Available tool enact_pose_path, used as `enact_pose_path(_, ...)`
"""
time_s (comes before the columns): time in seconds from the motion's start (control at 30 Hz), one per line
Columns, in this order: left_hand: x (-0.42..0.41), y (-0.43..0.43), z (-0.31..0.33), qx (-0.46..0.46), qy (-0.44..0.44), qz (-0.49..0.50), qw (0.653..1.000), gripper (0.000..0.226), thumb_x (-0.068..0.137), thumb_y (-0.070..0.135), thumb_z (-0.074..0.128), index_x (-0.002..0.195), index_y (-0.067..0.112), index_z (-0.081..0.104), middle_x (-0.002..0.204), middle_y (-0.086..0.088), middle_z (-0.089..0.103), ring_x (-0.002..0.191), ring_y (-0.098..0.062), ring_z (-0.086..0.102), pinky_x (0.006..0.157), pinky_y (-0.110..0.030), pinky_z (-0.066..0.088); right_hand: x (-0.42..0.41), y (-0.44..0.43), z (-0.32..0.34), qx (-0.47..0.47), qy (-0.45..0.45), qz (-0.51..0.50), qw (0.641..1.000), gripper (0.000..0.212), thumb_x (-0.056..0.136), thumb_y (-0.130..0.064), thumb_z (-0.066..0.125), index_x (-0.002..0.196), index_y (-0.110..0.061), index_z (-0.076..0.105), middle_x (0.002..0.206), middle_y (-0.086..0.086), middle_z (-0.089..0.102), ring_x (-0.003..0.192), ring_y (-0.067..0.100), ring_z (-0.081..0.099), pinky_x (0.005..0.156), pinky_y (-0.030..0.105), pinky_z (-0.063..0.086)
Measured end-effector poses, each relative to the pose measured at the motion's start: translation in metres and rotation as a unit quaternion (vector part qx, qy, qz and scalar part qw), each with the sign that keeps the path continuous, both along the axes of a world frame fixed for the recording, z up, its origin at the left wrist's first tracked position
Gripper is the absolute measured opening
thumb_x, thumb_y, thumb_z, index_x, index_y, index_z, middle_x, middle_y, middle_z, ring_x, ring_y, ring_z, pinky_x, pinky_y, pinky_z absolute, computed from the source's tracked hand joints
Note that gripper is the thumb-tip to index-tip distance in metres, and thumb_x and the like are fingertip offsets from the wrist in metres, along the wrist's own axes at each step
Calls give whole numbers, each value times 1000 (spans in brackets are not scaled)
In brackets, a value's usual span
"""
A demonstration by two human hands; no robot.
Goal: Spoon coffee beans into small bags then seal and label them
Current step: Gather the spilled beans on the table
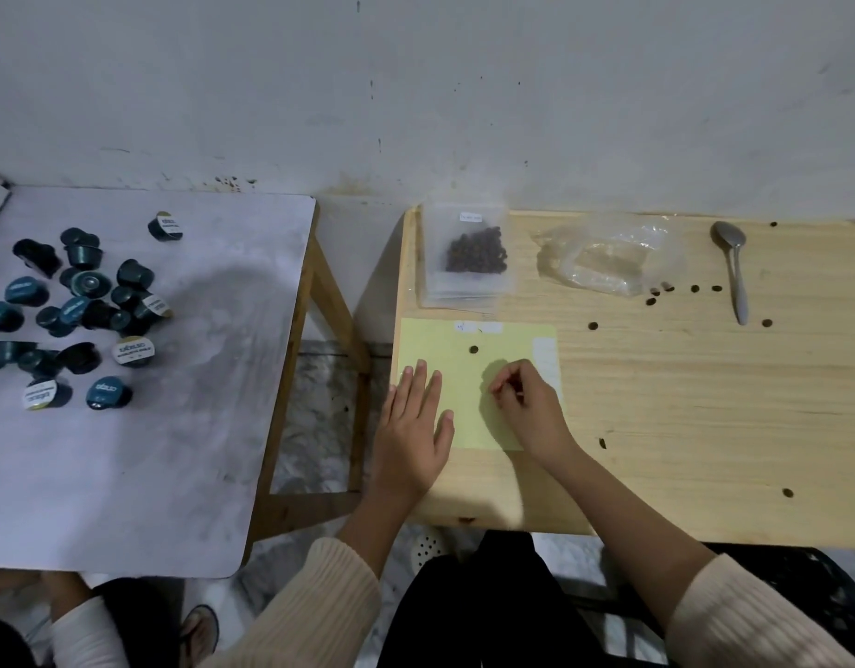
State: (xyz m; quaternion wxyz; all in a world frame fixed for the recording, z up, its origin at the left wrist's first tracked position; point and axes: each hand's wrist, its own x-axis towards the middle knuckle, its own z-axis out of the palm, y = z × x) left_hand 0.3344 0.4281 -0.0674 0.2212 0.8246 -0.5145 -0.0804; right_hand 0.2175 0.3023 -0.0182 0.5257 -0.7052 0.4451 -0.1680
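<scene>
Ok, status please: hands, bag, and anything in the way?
Left hand flat on yellow sheet. Right hand curled, fingertips at sheet, grip unclear. Filled bag labelled, at back. One loose bean on sheet.

Capsule lids (pixel 134 351): printed wording, too blurred for you to read.
Bag label (pixel 471 217): faint marks, too small for you to read.

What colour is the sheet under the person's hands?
Pale yellow-green sheet, seen in the head view, the only one given.
</scene>
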Motion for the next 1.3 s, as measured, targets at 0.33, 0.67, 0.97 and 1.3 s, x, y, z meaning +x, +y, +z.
enact_pose_path(0.33,0,-2,2,-17,31,8,999,52,91,31,41,139,10,43,149,-9,34,142,-20,21,114,-38,19,42,-29,-1,-112,167,89,975,33,94,-39,46,85,-7,45,74,7,52,68,21,47,56,31,32)
enact_pose_path(0.67,-2,-4,5,14,14,20,1000,53,88,31,41,138,10,44,149,-8,36,141,-18,22,116,-32,11,51,-39,-21,-318,285,181,886,26,97,-15,33,115,-3,48,101,15,62,91,32,51,66,36,32)
enact_pose_path(0.97,-2,-5,5,10,18,24,1000,53,89,30,40,138,11,43,149,-8,35,142,-18,22,116,-29,9,59,-38,-19,-308,241,106,914,38,95,-39,43,98,-1,48,82,15,63,78,33,55,60,34,32)
enact_pose_path(1.3,-3,-3,7,6,25,20,999,53,90,30,39,139,10,42,150,-8,34,142,-18,20,116,-31,10,62,-37,-17,-345,288,119,885,32,98,-28,34,114,-3,47,94,18,65,86,36,57,65,34,28)
